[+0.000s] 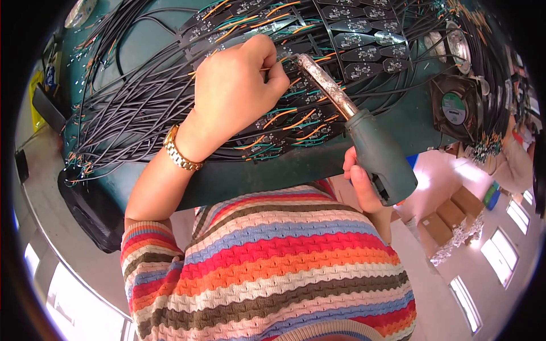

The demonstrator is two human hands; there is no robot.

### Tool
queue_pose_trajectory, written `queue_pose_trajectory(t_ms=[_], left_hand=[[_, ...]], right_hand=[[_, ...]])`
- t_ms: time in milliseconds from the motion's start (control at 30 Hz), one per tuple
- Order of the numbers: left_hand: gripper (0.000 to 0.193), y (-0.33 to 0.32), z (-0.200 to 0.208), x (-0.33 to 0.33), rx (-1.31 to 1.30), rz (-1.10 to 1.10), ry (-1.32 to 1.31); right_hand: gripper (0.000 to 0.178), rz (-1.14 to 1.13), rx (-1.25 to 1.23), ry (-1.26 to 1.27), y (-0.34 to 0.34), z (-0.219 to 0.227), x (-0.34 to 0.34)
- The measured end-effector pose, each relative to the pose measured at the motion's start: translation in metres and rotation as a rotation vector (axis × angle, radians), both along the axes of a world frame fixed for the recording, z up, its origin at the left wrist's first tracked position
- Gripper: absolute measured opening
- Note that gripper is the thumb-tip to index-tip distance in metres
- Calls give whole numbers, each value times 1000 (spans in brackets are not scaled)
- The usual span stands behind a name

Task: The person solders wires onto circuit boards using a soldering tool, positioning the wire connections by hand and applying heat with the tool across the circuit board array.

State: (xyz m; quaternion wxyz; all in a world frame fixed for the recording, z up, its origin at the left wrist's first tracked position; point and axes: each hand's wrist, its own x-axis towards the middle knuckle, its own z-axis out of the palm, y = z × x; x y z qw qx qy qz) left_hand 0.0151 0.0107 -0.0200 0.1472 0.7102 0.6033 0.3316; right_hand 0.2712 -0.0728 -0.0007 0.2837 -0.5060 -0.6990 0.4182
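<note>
My right hand (367,187) grips the dark green handle of a soldering iron (378,150); the handle hides part of its fingers. The iron's worn metal shaft points up and left, its tip close to my left fingertips. My left hand (239,82), with a gold watch (177,150) at the wrist, is closed in a pinch over the circuit boards. What it pinches is hidden by the fingers. Beneath and around it lie black cables (136,113) whose orange and green wire ends meet small black circuit boards (310,116) in rows.
A panel of black boards (364,42) lies past the iron. At the right stands a small fan (455,108), with a cable bundle (497,85) beyond it. The green table (256,179) has its near edge against my striped sweater. Cardboard boxes (449,213) sit lower right.
</note>
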Motion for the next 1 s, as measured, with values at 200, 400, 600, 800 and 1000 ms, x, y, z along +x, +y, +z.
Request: queue_pose_trajectory(t_ms=[200,400,600,800,1000], left_hand=[[15,0,1,0,-8,0,28],[14,-1,2,-1,-23,5,37],[14,-1,0,0,2,6,40],[15,-2,1,-1,23,1,41],[14,-1,4,0,-24,-6,53]], right_hand=[[24,-35,147,-333,6,14,-16],[18,10,181,-242,4,8,-8],[16,51,380,-321,3,-7,4],[33,55,37,43,4,16,0],[33,75,193,-327,1,3,-5]])
